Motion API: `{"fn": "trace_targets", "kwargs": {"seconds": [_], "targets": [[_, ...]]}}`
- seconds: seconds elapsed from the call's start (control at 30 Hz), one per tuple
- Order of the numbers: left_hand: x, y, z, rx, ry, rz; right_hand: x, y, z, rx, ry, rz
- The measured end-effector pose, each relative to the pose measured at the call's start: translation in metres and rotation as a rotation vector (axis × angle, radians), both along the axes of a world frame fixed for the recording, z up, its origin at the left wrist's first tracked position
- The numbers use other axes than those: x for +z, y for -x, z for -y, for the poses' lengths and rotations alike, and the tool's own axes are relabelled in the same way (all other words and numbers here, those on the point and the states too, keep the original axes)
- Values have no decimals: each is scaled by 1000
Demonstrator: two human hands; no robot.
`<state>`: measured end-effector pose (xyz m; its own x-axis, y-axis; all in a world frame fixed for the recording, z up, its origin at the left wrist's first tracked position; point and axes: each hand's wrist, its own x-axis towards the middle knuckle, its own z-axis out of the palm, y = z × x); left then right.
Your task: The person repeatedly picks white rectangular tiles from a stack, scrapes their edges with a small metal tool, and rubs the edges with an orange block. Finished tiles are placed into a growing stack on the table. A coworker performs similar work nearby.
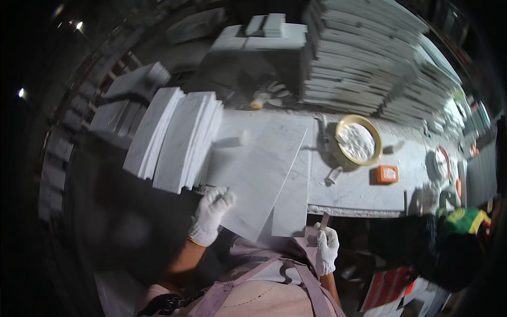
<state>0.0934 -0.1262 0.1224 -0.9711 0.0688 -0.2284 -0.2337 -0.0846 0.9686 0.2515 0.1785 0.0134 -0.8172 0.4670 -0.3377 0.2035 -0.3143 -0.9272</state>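
A long pale grey-veined stone slab (pixel 266 174) lies at a slant on the worktable, its near end sticking out past the front edge. My left hand (pixel 208 215), in a white knit glove, is closed at the left edge of this slab with its fingers curled against it. Partly beneath it lies another slab (pixel 292 206), also jutting toward me. Off to the right, below the table edge, my gloved right hand (pixel 327 248) is wrapped round a small flat-bladed scraper (pixel 325 217), blade up. Its handle is hidden in the fist.
Slabs stand on edge in a stack (pixel 185 137) at left. On the table (pixel 364 195) are a yellow bowl (pixel 379 150) of white paste, an orange box (pixel 387 174) and a small whitish piece (pixel 334 176). A tall slab stack (pixel 359 58) rises behind.
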Motion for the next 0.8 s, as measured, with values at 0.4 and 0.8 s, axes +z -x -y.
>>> {"fn": "trace_targets", "kwargs": {"seconds": [0.4,0.8], "targets": [[72,59,112,437,243,-79,-6,27,-7,82,-103,18],[52,92,170,519,404,-123,-8,21,10,170,-109,91]]}}
